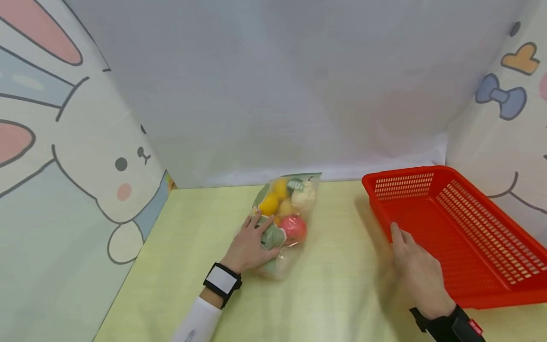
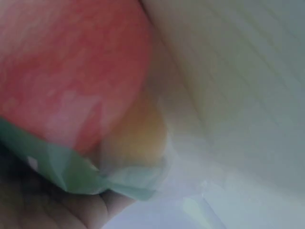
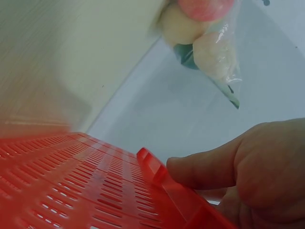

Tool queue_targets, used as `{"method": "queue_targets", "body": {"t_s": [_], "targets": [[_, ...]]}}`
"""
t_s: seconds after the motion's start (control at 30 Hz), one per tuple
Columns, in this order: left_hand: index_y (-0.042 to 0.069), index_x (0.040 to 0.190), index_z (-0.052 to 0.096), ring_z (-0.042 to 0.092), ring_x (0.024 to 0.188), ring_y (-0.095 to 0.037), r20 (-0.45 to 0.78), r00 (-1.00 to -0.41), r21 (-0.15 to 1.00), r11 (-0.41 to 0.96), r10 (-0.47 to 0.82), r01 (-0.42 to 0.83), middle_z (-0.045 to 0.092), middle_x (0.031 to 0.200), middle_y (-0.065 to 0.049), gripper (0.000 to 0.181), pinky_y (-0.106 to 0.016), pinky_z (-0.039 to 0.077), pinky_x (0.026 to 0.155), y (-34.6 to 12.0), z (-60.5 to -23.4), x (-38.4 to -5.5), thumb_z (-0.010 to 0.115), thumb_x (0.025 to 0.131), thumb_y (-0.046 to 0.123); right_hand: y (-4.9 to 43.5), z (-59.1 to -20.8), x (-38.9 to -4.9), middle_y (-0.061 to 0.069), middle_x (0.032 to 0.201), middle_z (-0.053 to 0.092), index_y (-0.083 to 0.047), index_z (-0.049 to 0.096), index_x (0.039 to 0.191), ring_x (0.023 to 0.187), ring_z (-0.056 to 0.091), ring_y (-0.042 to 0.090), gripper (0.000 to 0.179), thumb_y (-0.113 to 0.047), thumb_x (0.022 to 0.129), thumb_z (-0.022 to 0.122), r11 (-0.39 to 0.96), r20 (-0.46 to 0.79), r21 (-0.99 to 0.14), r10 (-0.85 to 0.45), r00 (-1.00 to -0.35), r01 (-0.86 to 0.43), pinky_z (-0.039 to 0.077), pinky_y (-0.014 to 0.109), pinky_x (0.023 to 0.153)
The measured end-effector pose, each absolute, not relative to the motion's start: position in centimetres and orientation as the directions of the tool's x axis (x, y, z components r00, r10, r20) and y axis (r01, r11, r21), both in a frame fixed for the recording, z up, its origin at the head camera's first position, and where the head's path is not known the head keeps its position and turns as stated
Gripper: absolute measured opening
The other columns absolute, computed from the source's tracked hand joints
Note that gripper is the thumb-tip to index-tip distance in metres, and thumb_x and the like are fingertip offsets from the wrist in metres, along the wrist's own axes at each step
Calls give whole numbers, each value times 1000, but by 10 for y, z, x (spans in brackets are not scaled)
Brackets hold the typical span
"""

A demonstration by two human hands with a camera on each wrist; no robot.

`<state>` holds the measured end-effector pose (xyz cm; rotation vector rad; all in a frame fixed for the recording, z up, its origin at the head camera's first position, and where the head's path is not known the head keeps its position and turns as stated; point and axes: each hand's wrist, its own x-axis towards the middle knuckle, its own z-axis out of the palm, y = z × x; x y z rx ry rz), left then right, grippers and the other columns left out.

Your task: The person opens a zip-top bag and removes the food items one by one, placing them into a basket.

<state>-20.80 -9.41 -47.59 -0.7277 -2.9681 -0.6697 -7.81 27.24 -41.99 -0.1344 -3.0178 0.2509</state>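
Note:
A clear plastic bag with green printing (image 1: 273,237) lies on the table, holding yellow fruits (image 1: 268,204), a red fruit (image 1: 293,228) and a pale whitish piece (image 1: 304,195). My left hand (image 1: 249,244) rests on the bag's lower left side, fingers spread and thumb reaching across its front. Close up in the left wrist view, the red fruit (image 2: 71,62) shows through the plastic above the palm. With my right hand (image 1: 420,273) I pinch the left rim of a red plastic basket (image 1: 453,237). The right wrist view shows the thumb (image 3: 205,169) against the rim, the other fingers mostly hidden.
Perforated walls surround the basket, which stands at the table's right side. The pale yellow table (image 1: 205,228) meets a plain white back panel (image 1: 273,95). Cartoon-printed panels stand at the left (image 1: 98,175) and right (image 1: 491,142).

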Motion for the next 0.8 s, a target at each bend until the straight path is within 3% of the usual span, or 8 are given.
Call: {"method": "queue_targets", "body": {"t_s": [0.27,0.37,0.5,0.63,0.8], "targets": [[22,160,48,47,144,-53,108,-907,403,816,407,414,35,169,-25,87,-65,55,104,-114,-474,-197,75,82,50,270,-411,-84,42,143,47,11,23,158,86,60,40,96,-4,84,83,975,-58,-165,144,-988,151,63,57,80],[22,159,49,50,140,-55,114,-914,411,819,389,400,35,169,-24,88,-66,56,101,-122,-474,-194,75,81,49,270,-410,-85,40,143,47,8,21,159,77,55,32,98,-6,85,83,972,-90,-170,148,-985,161,63,45,71],[23,160,48,54,135,-56,114,-924,404,833,365,378,35,170,-24,90,-65,57,98,-135,-476,-191,75,78,47,268,-410,-83,37,130,55,8,26,156,67,48,23,93,-7,84,83,978,-43,-157,130,-991,135,54,31,57],[23,160,48,59,126,-55,124,-930,383,847,347,367,36,169,-25,92,-63,58,95,-147,-479,-190,78,78,51,269,-411,-79,33,121,58,8,30,152,67,49,23,92,-9,81,86,983,8,-150,111,-994,109,61,36,61],[23,159,49,63,112,-49,133,-937,350,869,323,350,39,168,-24,91,-57,60,88,-158,-481,-189,78,78,52,269,-412,-79,37,134,56,9,32,154,80,59,32,96,-9,79,88,984,26,-156,88,-996,83,66,48,76]]}}
